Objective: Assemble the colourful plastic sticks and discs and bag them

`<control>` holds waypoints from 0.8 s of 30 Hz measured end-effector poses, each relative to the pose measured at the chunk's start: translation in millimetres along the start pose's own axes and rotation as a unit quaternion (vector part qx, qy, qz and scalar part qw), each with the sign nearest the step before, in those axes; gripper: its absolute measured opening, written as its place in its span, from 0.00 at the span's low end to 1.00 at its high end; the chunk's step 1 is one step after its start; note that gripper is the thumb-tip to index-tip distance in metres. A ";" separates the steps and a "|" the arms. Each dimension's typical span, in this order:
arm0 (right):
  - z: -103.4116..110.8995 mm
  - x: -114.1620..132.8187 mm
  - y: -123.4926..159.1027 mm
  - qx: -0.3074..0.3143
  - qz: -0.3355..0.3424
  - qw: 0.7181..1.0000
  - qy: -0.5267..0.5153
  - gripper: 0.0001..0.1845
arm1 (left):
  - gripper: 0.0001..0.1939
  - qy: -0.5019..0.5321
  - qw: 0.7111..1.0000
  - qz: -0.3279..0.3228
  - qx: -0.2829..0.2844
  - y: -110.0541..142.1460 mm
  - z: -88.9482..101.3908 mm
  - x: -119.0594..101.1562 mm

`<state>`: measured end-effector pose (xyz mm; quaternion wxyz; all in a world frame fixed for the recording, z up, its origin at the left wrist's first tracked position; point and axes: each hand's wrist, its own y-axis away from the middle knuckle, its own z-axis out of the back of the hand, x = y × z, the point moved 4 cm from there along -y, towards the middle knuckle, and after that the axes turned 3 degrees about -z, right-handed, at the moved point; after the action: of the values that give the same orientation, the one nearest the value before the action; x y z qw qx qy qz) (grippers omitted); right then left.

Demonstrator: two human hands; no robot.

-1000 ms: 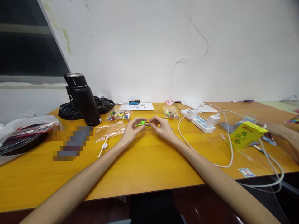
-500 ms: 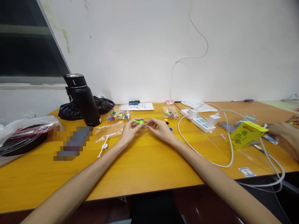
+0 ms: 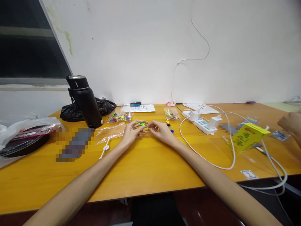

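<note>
My left hand (image 3: 131, 133) pinches a small bright green plastic piece (image 3: 142, 124) with a round middle and thin arms, just above the table. Bits of yellow and red show under and beside it, partly covered by fingers. My right hand (image 3: 162, 133) has its fingertips closed at the right end of these small coloured plastic pieces; the exact grip is hidden. Just beyond the right hand lie small discs: a yellow disc (image 3: 167, 121), a black disc (image 3: 168, 125) and a blue disc (image 3: 172, 131). A white piece (image 3: 106, 147) with a round middle lies left of my left forearm.
Bags of coloured parts, a left bag (image 3: 119, 117) and a right bag (image 3: 171, 114), lie behind my hands. A black bottle (image 3: 85, 103) stands left. To the right are a power strip (image 3: 202, 123), looping white cables, a yellow box (image 3: 246, 137) and another person's hand (image 3: 290, 123).
My hands stay together while the coloured pieces turn slightly between my fingers. The small discs beside my right hand have come into view. The other person's hand has moved right and up.
</note>
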<state>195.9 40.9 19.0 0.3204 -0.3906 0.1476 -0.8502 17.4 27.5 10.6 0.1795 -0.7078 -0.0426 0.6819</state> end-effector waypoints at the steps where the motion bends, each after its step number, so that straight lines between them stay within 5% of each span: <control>1: -0.3 0.6 0.1 0.003 0.001 1.000 -0.002 0.07 | 0.24 -0.002 1.000 -0.001 0.004 -0.4 0.1 0.6; 7: -7.7 10.2 1.9 0.052 0.003 0.998 -0.046 0.08 | 0.23 -0.028 0.998 -0.050 0.025 -4.2 -0.6 -2.3; 14: -13.7 21.1 6.3 0.104 0.004 0.993 -0.055 0.07 | 0.19 -0.091 0.991 -0.102 -0.006 0.7 9.3 -35.8; 18: -12.4 20.0 7.5 0.103 0.005 0.994 -0.046 0.07 | 0.24 -0.162 0.984 -0.057 -0.038 20.5 36.1 -57.3; 24: -11.8 21.9 8.5 0.108 0.016 0.993 -0.037 0.07 | 0.30 -0.297 0.950 0.014 -0.092 70.4 107.4 -77.4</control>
<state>179.9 20.1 19.5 0.3793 -0.3827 0.0487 -0.8410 -106.0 -40.7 61.6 0.0831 -0.4875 -0.1467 0.8567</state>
